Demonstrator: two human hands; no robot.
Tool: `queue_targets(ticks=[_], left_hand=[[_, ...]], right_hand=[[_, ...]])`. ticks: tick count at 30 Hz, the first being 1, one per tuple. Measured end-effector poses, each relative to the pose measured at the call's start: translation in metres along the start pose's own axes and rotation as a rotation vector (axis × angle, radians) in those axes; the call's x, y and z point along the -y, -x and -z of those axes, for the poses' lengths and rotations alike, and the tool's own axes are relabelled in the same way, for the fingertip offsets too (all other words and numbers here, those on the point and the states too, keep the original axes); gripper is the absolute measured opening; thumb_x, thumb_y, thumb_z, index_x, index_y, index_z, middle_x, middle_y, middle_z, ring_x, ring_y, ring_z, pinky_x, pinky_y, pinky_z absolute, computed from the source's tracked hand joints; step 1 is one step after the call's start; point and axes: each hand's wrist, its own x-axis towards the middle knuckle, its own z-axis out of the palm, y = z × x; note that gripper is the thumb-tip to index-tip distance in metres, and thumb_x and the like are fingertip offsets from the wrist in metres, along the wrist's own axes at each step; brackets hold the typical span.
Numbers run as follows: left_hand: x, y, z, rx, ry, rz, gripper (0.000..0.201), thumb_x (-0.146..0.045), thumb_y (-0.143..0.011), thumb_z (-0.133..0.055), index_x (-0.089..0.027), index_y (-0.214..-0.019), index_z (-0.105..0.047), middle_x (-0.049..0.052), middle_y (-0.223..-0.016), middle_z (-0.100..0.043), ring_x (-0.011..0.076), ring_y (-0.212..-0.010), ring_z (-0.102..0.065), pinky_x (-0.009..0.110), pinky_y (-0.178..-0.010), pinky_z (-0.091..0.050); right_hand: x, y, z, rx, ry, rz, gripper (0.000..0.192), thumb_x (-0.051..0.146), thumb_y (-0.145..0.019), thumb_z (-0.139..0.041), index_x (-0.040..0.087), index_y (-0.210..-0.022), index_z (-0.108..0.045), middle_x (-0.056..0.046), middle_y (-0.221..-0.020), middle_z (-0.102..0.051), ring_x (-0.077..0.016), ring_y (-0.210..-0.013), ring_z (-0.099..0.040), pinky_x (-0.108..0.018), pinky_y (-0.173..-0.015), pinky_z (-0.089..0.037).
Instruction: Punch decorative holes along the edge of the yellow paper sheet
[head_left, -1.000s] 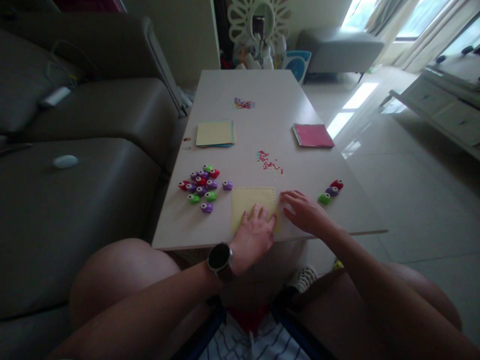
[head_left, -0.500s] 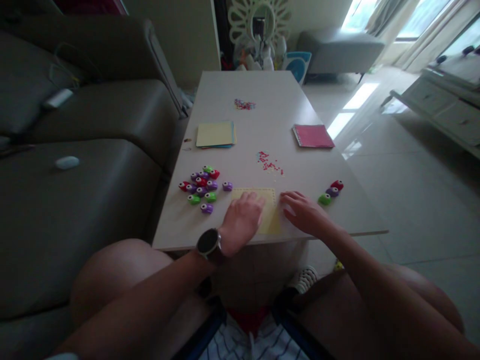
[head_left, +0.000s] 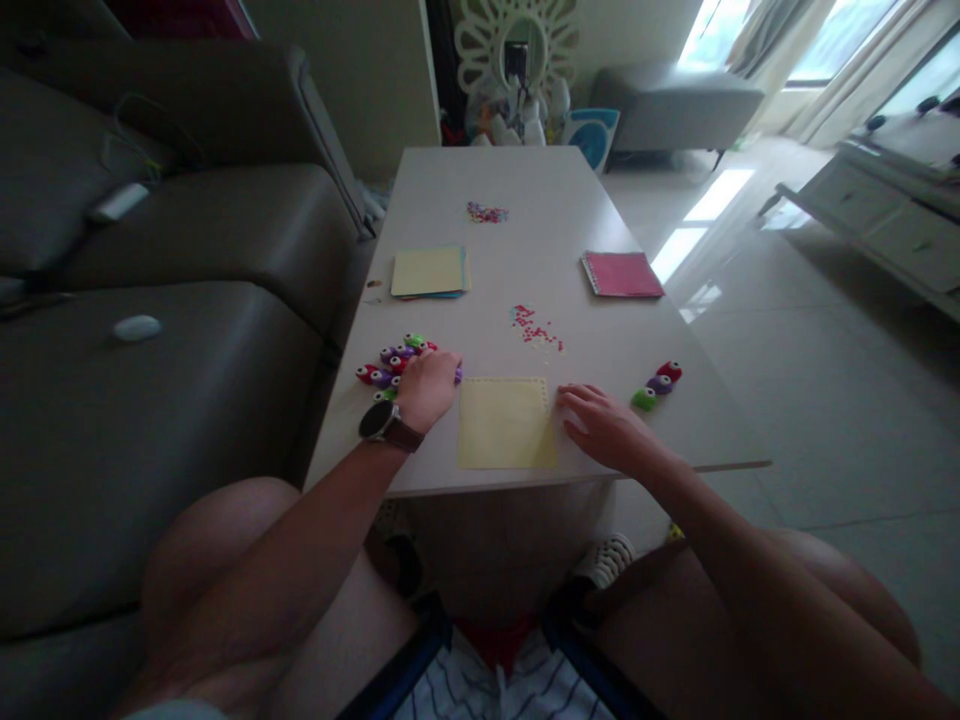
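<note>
My left hand (head_left: 427, 388) has slid off the yellow paper sheet (head_left: 506, 437) toward ten o'clock and now lies over the cluster of small paper punches (head_left: 397, 362), fingers curled on them; whether I grip one I cannot tell. My right hand (head_left: 604, 428) stays flat, fingers spread, touching the sheet's right edge. The sheet lies square at the table's (head_left: 525, 250) near edge, its perforated border pointing to twelve o'clock.

A cluster of small punches (head_left: 397, 362) in purple, red and green lies at the left of the worktop (head_left: 525, 200), partly covered by the left hand (head_left: 427, 388). Just beside them a pale yellow paper square (head_left: 506, 437) lies flat near the front edge, a dotted row of holes along its far edge.
</note>
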Motion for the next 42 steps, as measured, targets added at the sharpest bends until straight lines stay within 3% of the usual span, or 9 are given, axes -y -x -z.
queue_targets(ticks=[4,8,13,19,25,32,36,39,42], left_hand=[[-0.005,-0.005,-0.001,-0.069,0.066,-0.038,0.026,-0.007,-0.094,-0.045,-0.014,-0.104,-0.068,0.013,-0.107,-0.071,0.0260,-0.104,-0.066,0.039,-0.093,-0.050],[-0.030,0.008,-0.002,-0.135,0.432,-0.238,0.020,-0.009,-0.091,-0.059,-0.016,-0.109,-0.066,0.009,-0.111,-0.070,0.0223,-0.107,-0.065,0.035,-0.098,-0.051],[-0.062,0.035,-0.005,-0.036,0.781,-0.364,0.030,-0.009,-0.087,-0.069,-0.019,-0.113,-0.058,0.005,-0.105,-0.072,0.0187,-0.095,-0.070,0.032,-0.085,-0.056],[-0.068,0.044,-0.008,0.000,0.921,-0.366,0.037,-0.011,-0.086,-0.074,-0.020,-0.113,-0.052,0.004,-0.100,-0.072,0.0188,-0.093,-0.071,0.030,-0.079,-0.055],[-0.069,0.045,-0.012,0.015,0.891,-0.322,0.049,-0.010,-0.075,-0.083,-0.020,-0.111,-0.051,0.006,-0.111,-0.068,0.0203,-0.100,-0.069,0.034,-0.087,-0.057],[-0.086,0.078,-0.024,0.096,0.412,-0.470,0.040,-0.022,-0.087,-0.073,-0.019,-0.121,-0.053,0.015,-0.136,-0.060,0.0312,-0.137,-0.051,0.046,-0.109,-0.050],[-0.101,0.091,-0.021,0.111,0.221,-0.473,0.019,-0.014,-0.093,-0.061,-0.017,-0.111,-0.058,0.015,-0.126,-0.063,0.0322,-0.130,-0.055,0.044,-0.096,-0.058],[-0.105,0.093,-0.019,0.112,0.188,-0.466,0.017,-0.008,-0.096,-0.048,-0.016,-0.105,-0.060,0.013,-0.114,-0.064,0.0301,-0.118,-0.061,0.040,-0.084,-0.061],[-0.104,0.091,-0.019,0.112,0.227,-0.459,0.014,-0.010,-0.098,-0.048,-0.016,-0.101,-0.061,0.013,-0.111,-0.064,0.0305,-0.121,-0.058,0.040,-0.088,-0.059]], right_hand=[[0.001,0.002,0.001,-0.049,-0.033,-0.017,0.026,0.013,-0.091,-0.055,0.018,-0.114,-0.064,-0.015,-0.128,-0.066,-0.0308,-0.124,-0.058,-0.052,-0.106,-0.050],[0.008,0.002,0.000,-0.187,-0.215,-0.064,0.025,0.017,-0.093,-0.058,0.021,-0.117,-0.063,-0.011,-0.122,-0.068,-0.0265,-0.111,-0.065,-0.046,-0.098,-0.055],[0.025,0.000,0.002,-0.215,-0.552,-0.057,0.022,0.024,-0.092,-0.066,0.023,-0.115,-0.065,-0.008,-0.115,-0.070,-0.0199,-0.096,-0.069,-0.036,-0.082,-0.060],[0.037,-0.003,0.004,-0.166,-0.720,-0.042,0.015,0.025,-0.092,-0.069,0.022,-0.106,-0.068,-0.005,-0.101,-0.074,-0.0174,-0.089,-0.070,-0.033,-0.079,-0.060],[0.026,-0.004,0.008,-0.246,-0.714,-0.089,0.026,0.028,-0.089,-0.071,0.022,-0.114,-0.067,-0.006,-0.099,-0.072,-0.0196,-0.090,-0.070,-0.036,-0.082,-0.059],[0.008,-0.004,0.016,-0.304,-0.519,-0.152,0.018,0.025,-0.088,-0.064,0.020,-0.103,-0.071,-0.007,-0.096,-0.065,-0.0183,-0.082,-0.066,-0.034,-0.076,-0.058],[0.006,-0.002,0.012,-0.294,-0.537,-0.166,0.019,0.018,-0.081,-0.063,0.019,-0.099,-0.069,-0.007,-0.096,-0.065,-0.0179,-0.082,-0.067,-0.034,-0.076,-0.059],[0.003,0.000,0.009,-0.279,-0.549,-0.183,0.019,0.016,-0.077,-0.063,0.018,-0.095,-0.067,-0.007,-0.095,-0.065,-0.0185,-0.081,-0.068,-0.036,-0.076,-0.059],[0.000,0.001,0.007,-0.269,-0.550,-0.212,0.015,0.017,-0.075,-0.065,0.018,-0.089,-0.065,-0.007,-0.093,-0.066,-0.0189,-0.080,-0.069,-0.036,-0.076,-0.060]])
